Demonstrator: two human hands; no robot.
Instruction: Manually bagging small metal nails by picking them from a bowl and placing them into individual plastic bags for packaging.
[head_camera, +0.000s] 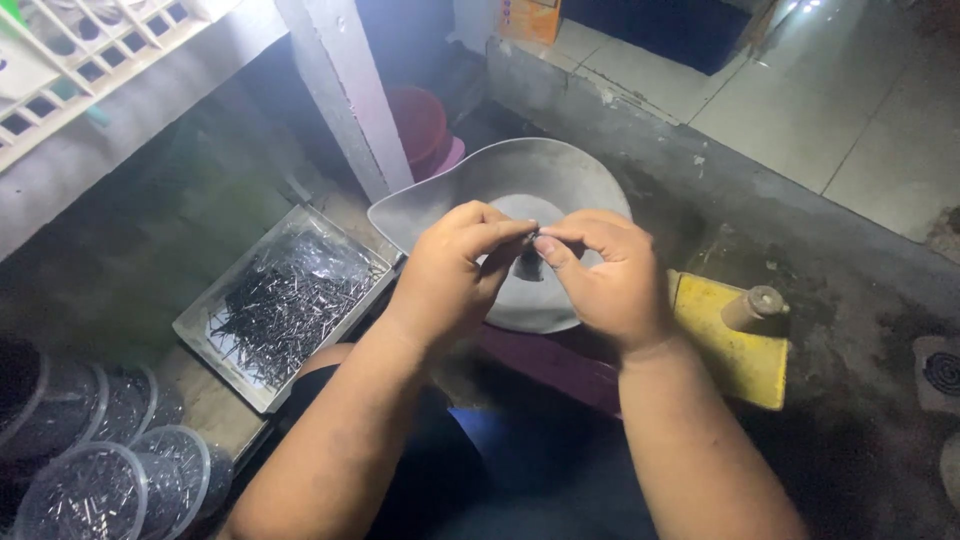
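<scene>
Metal pins (532, 250), small and dark, are pinched between both the left hand (450, 275) and right hand (605, 280) above a grey pan (560, 175); a tray (200, 330) of pins is kept at nine o'clock, within reach.

The small dark piece (530, 262) pinched between the left hand (450, 275) and right hand (610, 285) is too small and blurred to name; the fingers cover most of it; the hands hide the middle of the grey pan (510, 180); the round tubs (90, 490) are cut off by the left and bottom edges; the white crate (80, 50) runs out at the top-left corner.
</scene>
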